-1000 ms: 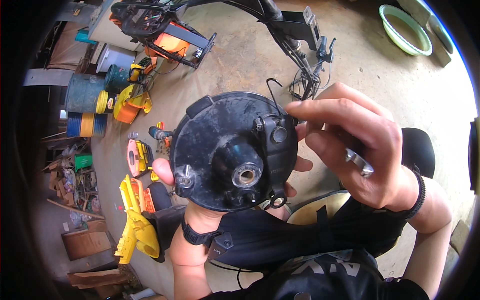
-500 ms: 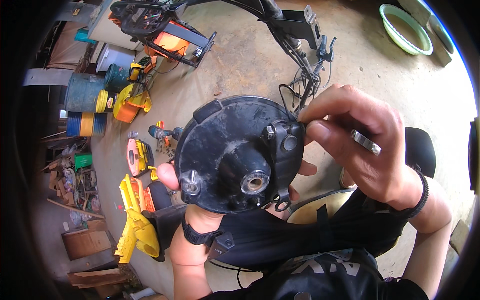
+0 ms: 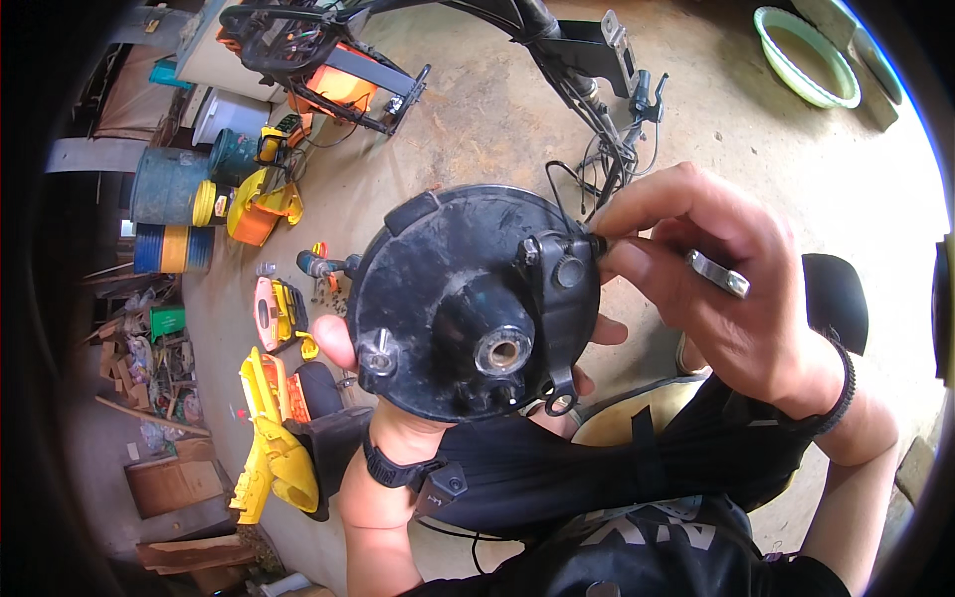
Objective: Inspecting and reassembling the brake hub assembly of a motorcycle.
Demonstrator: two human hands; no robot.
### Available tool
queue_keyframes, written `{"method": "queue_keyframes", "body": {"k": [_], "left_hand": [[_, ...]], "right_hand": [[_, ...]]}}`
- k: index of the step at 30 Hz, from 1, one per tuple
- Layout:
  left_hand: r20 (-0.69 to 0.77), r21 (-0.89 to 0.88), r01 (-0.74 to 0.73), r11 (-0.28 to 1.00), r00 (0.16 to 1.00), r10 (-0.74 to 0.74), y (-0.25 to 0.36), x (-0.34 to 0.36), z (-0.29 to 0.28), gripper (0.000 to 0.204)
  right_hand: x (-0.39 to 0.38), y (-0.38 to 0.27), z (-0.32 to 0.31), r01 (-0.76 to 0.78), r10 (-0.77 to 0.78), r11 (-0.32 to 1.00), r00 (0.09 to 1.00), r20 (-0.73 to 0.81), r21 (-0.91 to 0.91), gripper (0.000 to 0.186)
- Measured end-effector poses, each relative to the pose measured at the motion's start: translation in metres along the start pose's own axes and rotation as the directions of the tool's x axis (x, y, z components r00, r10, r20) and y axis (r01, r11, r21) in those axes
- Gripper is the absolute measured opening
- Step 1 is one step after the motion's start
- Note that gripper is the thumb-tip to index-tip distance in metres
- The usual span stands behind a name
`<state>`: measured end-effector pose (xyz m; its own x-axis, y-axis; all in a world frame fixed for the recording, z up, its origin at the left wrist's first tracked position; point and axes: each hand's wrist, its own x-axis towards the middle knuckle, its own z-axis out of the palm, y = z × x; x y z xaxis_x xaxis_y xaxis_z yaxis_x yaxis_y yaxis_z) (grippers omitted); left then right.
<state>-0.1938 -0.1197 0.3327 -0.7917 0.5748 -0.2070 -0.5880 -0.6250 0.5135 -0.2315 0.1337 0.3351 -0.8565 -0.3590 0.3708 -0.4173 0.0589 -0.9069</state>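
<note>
A round black brake drum cover point(image 3: 408, 269), scuffed and with a hollow metal hub, is tilted towards me above my lap. My left hand point(image 3: 406, 422) supports it from beneath, thumb at its left edge and fingertips showing at the right. Bolted to its right side is a black brake lever arm point(image 3: 557, 318) with a ring at the low end. My right hand point(image 3: 711, 264) pinches a small dark piece at the lever's upper end, whose kind its fingertips hide. A shiny metal wrench point(image 3: 718, 275) sticks out between the curled fingers of that hand.
Ahead stands a black vehicle frame point(image 3: 542, 50) with cables and a brake handle. A pale green basin point(image 3: 811, 60) sits far right. On the left are a drill point(image 3: 320, 265), yellow body panels point(image 3: 264, 438), drums point(image 3: 164, 186) and scrap.
The brake drum cover has shifted and tilted slightly, its hub now a little higher and further left. My right hand has moved slightly left, and the wrench in it has turned a bit.
</note>
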Motion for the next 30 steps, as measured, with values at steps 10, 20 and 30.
{"method": "queue_keyframes", "body": {"k": [10, 20, 30], "left_hand": [[0.057, -0.079, -0.059, 0.995, 0.996, 0.064, -0.004, 0.004, 0.001, 0.164], [0.050, -0.071, -0.058, 0.996, 0.997, 0.062, -0.007, 0.002, -0.001, 0.165], [0.149, 0.123, -0.098, 0.988, 0.986, 0.080, -0.006, 0.005, -0.003, 0.148]], "right_hand": [[-0.004, -0.006, -0.002, -0.101, 0.097, 0.993, 0.994, 0.053, 0.067, 0.017], [-0.002, 0.000, 0.000, -0.086, 0.085, 0.988, 0.996, 0.014, 0.132, 0.014], [-0.001, -0.003, 0.001, -0.116, 0.114, 0.969, 0.993, 0.022, 0.218, 0.017]]}}
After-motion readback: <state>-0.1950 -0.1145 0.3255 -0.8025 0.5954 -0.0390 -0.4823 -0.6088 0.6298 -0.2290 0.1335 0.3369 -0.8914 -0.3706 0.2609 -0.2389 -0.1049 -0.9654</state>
